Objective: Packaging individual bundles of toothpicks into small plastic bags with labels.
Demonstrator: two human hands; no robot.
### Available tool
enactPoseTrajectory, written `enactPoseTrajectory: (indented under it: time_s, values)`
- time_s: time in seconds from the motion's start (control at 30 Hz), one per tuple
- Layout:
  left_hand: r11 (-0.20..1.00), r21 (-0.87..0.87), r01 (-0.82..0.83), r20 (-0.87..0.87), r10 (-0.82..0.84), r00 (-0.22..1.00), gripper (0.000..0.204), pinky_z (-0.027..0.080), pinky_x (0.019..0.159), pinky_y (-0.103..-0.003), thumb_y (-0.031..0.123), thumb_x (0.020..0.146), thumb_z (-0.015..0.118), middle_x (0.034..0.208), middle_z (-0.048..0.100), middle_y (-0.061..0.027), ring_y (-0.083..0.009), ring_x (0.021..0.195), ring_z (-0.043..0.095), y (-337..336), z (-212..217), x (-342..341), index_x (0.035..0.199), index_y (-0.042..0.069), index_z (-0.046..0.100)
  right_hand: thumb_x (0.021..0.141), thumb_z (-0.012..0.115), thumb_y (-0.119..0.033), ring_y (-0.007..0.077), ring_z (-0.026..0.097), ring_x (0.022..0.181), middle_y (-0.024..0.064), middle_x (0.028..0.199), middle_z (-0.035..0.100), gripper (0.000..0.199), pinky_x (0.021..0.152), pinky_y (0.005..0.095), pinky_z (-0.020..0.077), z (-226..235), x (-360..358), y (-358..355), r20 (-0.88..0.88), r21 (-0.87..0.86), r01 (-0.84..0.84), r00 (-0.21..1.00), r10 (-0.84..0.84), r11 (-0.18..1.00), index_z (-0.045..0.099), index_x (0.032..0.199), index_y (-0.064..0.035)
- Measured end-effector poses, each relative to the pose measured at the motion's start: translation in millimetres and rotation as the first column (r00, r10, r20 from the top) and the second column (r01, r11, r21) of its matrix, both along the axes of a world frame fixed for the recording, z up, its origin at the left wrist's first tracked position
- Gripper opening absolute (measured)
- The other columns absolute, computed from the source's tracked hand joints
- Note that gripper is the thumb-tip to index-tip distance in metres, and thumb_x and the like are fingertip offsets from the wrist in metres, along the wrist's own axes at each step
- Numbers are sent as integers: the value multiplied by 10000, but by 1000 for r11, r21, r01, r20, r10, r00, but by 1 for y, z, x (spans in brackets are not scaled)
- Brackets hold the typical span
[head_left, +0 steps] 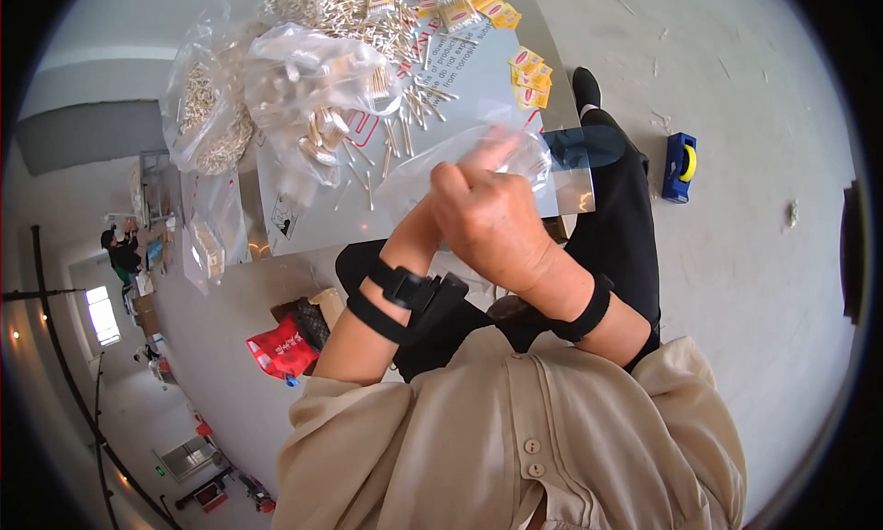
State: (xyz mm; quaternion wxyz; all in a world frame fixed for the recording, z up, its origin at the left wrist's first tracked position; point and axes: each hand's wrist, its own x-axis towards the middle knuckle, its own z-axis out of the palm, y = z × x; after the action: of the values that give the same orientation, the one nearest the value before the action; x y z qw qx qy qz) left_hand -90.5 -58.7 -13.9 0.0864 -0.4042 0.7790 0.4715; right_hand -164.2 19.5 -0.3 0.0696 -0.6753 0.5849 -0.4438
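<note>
Over the near edge of the table (317, 240), my two hands overlap at a clear plastic bag (529, 157). My right hand (497, 224) is closed, its knuckles up; whatever it grips is hidden beneath the fingers. Partly behind it, my left hand (494, 150) reaches forward against the bag, its fingers smeared by motion. Loose cotton swabs (397, 136) lie scattered just beyond my left forearm. A larger clear bag (308, 79) with bundled swabs in it sits farther left.
A big pile of swabs (313, 4) covers the far side, next to packed swab bundles (457, 13). Yellow cards (531, 77) lie at the right edge. Another swab-filled bag (204, 116) is leftmost. A blue tape dispenser (679, 167) and a red bag (283, 349) are on the floor.
</note>
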Motion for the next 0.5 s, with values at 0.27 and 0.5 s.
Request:
enactPoseTrajectory:
  time_s: [0.27, 0.5]
  values:
    - [975, 63, 212, -359, -176, 917, 214, 498, 820, -333, 19, 869, 557, 1003, 657, -151, -232, 925, 645, -10, 60, 64, 1066, -42, 617, 745, 606, 47, 345, 553, 551, 146, 641, 528, 127, 485, 384, 445, -4, -19, -16, 214, 50, 59, 975, -68, 997, 497, 768, -12]
    - [770, -236, -593, -85, 591, 802, 217, 530, 629, -305, 97, 813, 671, 886, 646, -141, -189, 694, 646, -101, -46, 155, 959, -58, 633, 707, 619, 63, 297, 531, 497, 110, 600, 501, 173, 433, 365, 413, 5, -16, -20, 290, 66, -21, 957, 1, 998, 476, 754, -21]
